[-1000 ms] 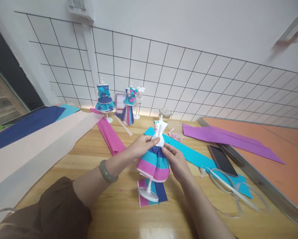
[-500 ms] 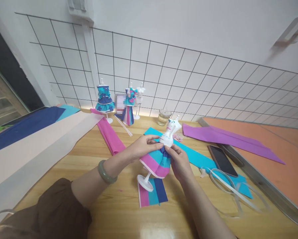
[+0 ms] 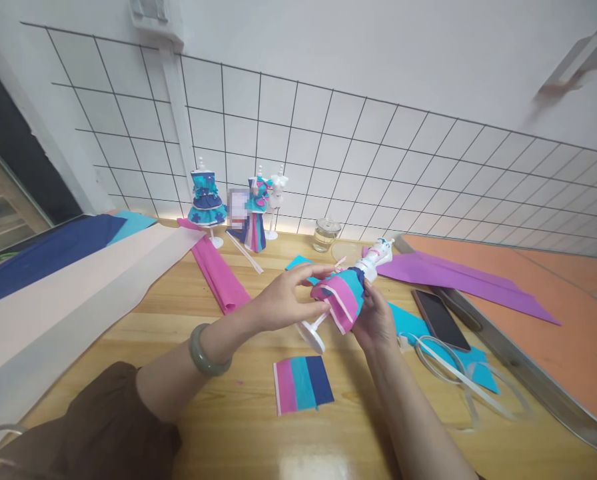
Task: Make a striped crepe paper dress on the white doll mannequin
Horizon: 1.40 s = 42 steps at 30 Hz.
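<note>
A small white mannequin [image 3: 377,259] on a round-based stand is tilted to the right, off the table. Round its waist hangs a pink, turquoise and navy striped skirt [image 3: 346,297]. My right hand [image 3: 376,317] is wrapped round the waist and the skirt's right side. At the skirt's left side, my left hand [image 3: 291,297] has its thumb and fingers spread apart, the fingertips near the fabric. Below them, a striped pink, turquoise and navy piece [image 3: 303,385] lies flat on the wooden table [image 3: 228,413].
Behind stand two dressed mannequins [image 3: 207,200] [image 3: 259,200], a bare one [image 3: 277,193] and a glass cup [image 3: 326,235]. Pink [image 3: 218,273] and purple [image 3: 458,280] sheets lie on either side. A phone [image 3: 441,320] and coiled white strips [image 3: 443,360] are at right.
The mannequin has been raised and tipped to the right, uncovering the striped piece. My left hand has moved from the waist to the skirt's left side and opened.
</note>
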Motion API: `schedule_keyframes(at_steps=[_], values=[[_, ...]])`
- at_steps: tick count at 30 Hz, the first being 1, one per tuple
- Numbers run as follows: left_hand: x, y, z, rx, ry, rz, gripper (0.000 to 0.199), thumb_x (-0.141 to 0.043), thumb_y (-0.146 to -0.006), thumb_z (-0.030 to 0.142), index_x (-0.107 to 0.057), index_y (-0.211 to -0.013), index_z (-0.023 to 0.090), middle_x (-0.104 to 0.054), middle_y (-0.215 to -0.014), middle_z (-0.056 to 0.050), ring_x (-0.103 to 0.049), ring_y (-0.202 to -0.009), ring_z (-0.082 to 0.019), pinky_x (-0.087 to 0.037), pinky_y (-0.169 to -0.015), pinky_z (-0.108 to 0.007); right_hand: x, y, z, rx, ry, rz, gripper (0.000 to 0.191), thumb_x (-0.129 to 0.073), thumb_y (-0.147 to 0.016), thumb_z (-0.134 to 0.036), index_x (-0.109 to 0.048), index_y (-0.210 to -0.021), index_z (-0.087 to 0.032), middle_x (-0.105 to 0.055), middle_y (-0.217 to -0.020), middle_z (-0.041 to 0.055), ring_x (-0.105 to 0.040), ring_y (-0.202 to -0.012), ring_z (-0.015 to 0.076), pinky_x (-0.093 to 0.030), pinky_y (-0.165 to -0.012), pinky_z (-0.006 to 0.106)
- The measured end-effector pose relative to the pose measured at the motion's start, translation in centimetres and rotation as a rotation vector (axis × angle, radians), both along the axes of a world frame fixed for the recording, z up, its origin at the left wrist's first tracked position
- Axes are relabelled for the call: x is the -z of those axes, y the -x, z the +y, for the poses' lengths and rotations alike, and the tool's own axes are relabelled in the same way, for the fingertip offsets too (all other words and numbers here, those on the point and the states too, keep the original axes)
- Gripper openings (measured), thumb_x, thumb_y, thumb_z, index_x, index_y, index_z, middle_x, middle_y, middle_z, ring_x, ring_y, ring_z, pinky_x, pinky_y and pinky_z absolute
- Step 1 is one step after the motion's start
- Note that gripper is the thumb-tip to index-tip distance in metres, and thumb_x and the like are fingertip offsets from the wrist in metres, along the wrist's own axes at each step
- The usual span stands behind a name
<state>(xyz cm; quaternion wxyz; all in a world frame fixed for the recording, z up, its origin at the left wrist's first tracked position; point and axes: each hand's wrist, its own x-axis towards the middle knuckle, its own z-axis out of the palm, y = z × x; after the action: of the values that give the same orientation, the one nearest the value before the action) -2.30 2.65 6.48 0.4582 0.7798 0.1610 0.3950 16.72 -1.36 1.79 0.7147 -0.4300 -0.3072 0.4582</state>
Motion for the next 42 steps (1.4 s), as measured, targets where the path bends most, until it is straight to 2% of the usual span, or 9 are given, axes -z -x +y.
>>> schedule_keyframes(at_steps=[6, 11, 15, 21, 29, 32, 35, 39, 42], values=[[-0.5, -0.1, -0.5, -0.115, -0.229, -0.022, 0.046, -0.057, -0.075, 0.01, -0.058, -0.118, 0.025, -0.062, -0.115, -0.007, -0.056, -0.107, -0.021, -0.045, -0.092, -0.035, -0.2, 0.2, -0.2, -0.044, -0.018, -0.002, 0.039, -0.06, -0.075, -0.05, -0.068, -0.1, -0.021, -0.071, -0.1, 0.0073, -0.064, -0.098, 0.0302, -0.049, -0.084, 0.047], [-0.3, -0.4, -0.6, -0.295, -0.506, -0.029, 0.027, -0.056, -0.075, 0.009, -0.062, -0.099, 0.02, -0.065, -0.096, -0.006, -0.058, -0.095, -0.019, -0.045, -0.085, -0.034, 0.1, 0.4, -0.1, -0.052, -0.033, 0.088, 0.032, -0.066, -0.073, -0.042, -0.069, -0.097, -0.021, -0.071, -0.1, 0.0044, -0.064, -0.096, 0.0249, -0.048, -0.087, 0.039], [-0.1, -0.4, -0.5, -0.36, -0.748, -0.052, 0.016, -0.05, -0.077, 0.004, -0.06, -0.081, 0.016, -0.064, -0.078, -0.004, -0.057, -0.079, -0.016, -0.045, -0.073, -0.032, 0.5, 0.4, -0.1, -0.107, -0.051, 0.159, 0.028, -0.07, -0.071, -0.038, -0.069, -0.094, -0.022, -0.072, -0.092, 0.001, -0.065, -0.086, 0.0195, -0.049, -0.084, 0.033], [0.3, -0.3, -0.5, -0.357, -0.944, -0.061, 0.01, -0.053, -0.08, 0.009, -0.06, -0.076, 0.016, -0.065, -0.078, -0.005, -0.058, -0.078, -0.015, -0.045, -0.074, -0.032, 0.5, 0.3, -0.2, -0.098, -0.061, 0.197, 0.027, -0.072, -0.071, -0.037, -0.069, -0.093, -0.022, -0.073, -0.088, -0.0007, -0.066, -0.083, 0.0173, -0.049, -0.083, 0.031], [0.3, -0.2, -0.1, -0.206, -1.045, 0.118, 0.016, -0.047, -0.084, 0.01, -0.06, -0.078, 0.016, -0.065, -0.078, -0.004, -0.058, -0.083, -0.015, -0.042, -0.076, -0.03, -0.2, 0.5, -0.4, -0.068, -0.065, 0.23, 0.023, -0.068, -0.073, -0.035, -0.07, -0.092, -0.021, -0.073, -0.09, 0.0009, -0.065, -0.087, 0.0184, -0.048, -0.087, 0.032], [-0.1, 0.0, -0.1, -0.169, -1.043, 0.218, 0.02, -0.044, -0.085, 0.011, -0.061, -0.076, 0.016, -0.064, -0.075, -0.004, -0.057, -0.08, -0.015, -0.04, -0.074, -0.03, -0.2, 0.4, -0.3, -0.076, -0.058, 0.205, 0.027, -0.068, -0.073, -0.035, -0.069, -0.097, -0.021, -0.072, -0.093, 0.0019, -0.065, -0.089, 0.0194, -0.048, -0.086, 0.033], [-1.0, 0.6, -0.2, -0.082, -0.945, 0.358, 0.021, -0.044, -0.083, 0.009, -0.063, -0.079, 0.016, -0.064, -0.075, -0.004, -0.055, -0.08, -0.016, -0.039, -0.074, -0.031, 0.0, 0.3, -0.2, -0.076, -0.066, 0.153, 0.027, -0.07, -0.071, -0.035, -0.069, -0.094, -0.021, -0.072, -0.092, 0.0024, -0.065, -0.085, 0.0201, -0.05, -0.081, 0.033], [-2.6, 1.8, -0.2, 0.128, -0.607, 0.42, 0.017, -0.05, -0.077, 0.01, -0.064, -0.082, 0.017, -0.064, -0.083, -0.003, -0.055, -0.086, -0.015, -0.041, -0.078, -0.028, 0.1, 0.5, -0.2, -0.072, -0.1, 0.052, 0.025, -0.073, -0.069, -0.031, -0.07, -0.091, -0.02, -0.073, -0.09, 0.0028, -0.065, -0.08, 0.0201, -0.05, -0.075, 0.032], [-2.9, 2.0, 0.0, 0.04, -0.282, 0.335, 0.013, -0.055, -0.081, 0.028, -0.062, -0.081, 0.017, -0.063, -0.081, -0.002, -0.055, -0.079, -0.014, -0.043, -0.074, -0.027, 0.1, 0.9, -0.5, -0.127, -0.105, -0.016, 0.027, -0.072, -0.069, -0.032, -0.071, -0.094, -0.02, -0.073, -0.092, 0.004, -0.066, -0.082, 0.0221, -0.049, -0.076, 0.035]])
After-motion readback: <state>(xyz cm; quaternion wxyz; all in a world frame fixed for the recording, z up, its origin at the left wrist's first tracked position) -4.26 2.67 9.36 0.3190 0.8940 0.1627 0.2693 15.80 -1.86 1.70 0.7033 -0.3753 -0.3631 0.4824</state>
